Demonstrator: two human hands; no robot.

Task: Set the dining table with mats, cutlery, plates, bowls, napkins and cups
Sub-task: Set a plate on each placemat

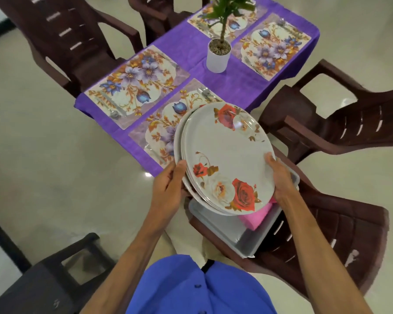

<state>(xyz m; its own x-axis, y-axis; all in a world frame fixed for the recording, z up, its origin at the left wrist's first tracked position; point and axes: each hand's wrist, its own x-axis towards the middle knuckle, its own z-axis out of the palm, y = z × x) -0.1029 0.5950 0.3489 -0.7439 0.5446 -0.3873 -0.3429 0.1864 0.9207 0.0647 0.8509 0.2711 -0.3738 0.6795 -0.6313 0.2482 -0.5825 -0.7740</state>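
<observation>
A stack of white plates with red roses is tilted in the air above a grey plastic tub. My left hand grips the stack's left rim, and my right hand grips its right rim. The table under a purple cloth carries several floral mats. The near mat lies partly behind the plates, with cutlery at its far end. The left mat has cutlery along its near edge. A pink napkin lies in the tub.
The tub sits on a brown plastic chair at my right. More brown chairs stand at the right and far left. A potted plant in a white pot stands mid-table. A dark stool is at lower left.
</observation>
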